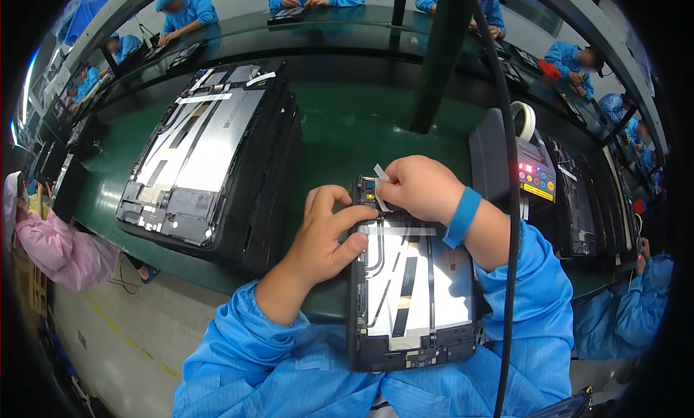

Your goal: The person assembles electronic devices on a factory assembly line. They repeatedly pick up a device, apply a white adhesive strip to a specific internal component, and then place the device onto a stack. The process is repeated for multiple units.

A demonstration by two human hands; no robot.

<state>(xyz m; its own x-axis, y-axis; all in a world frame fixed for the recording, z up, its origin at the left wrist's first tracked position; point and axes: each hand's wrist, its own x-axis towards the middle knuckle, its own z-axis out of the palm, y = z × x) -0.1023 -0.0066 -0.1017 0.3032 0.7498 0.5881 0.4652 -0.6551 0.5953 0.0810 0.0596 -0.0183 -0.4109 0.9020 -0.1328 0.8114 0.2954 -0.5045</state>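
In front of me lies an opened tablet (453,288), its silver inner plate, black flat cables and dark board parts exposed. A pale strip of tape (416,231) crosses it near the far end. My right hand (423,190), with a blue wristband (463,217), is closed in a pinch on a white tape strip (379,173) over the tablet's far-left corner. My left hand (318,233) rests at the tablet's left edge, thumb and index finger apart, with the index fingertip touching near the far end. Its other fingers are bent and partly hidden.
At the left stands a tall stack of similar opened tablets (210,139). A tape dispenser (535,168) with lit display and tape roll (522,121) stands right, before more upright dark units (578,194). A green post (441,64) and black cable (515,237) cross the view. Co-workers sit around.
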